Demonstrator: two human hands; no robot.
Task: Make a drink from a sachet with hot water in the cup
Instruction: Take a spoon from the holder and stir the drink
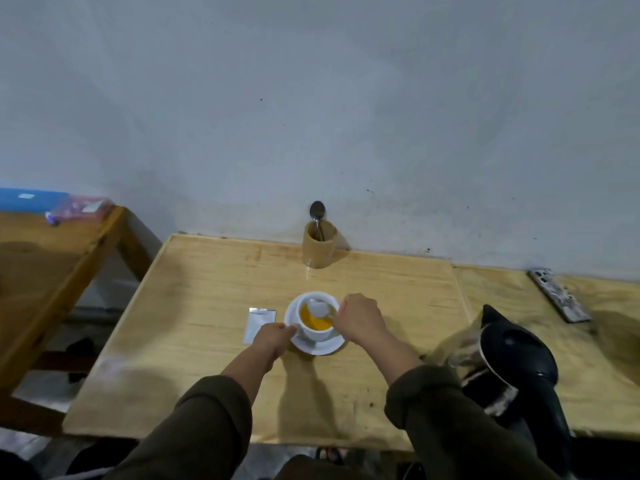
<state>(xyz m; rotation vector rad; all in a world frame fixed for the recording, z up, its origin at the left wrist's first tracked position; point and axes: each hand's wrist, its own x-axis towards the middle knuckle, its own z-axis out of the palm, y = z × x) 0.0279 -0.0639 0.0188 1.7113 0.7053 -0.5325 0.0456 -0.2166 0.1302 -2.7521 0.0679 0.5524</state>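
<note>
Our left hand (273, 336) pinches the saucer (317, 344) rim. Our right hand (360, 317), fisted on a spoon (318, 308), reaches over the cup (317, 332).

One head-worn wide-angle view — looking forward and down, close over the wooden table (194, 341), facing the wall (311, 98).

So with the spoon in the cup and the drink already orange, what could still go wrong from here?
1. The right hand stirs with a spoon in a cup on a saucer that the left hand only touches at the rim; brisk stirring could slop liquid or tip it.
2. The right sleeve sits near the kettle, so an elbow swing might knock it.
</note>
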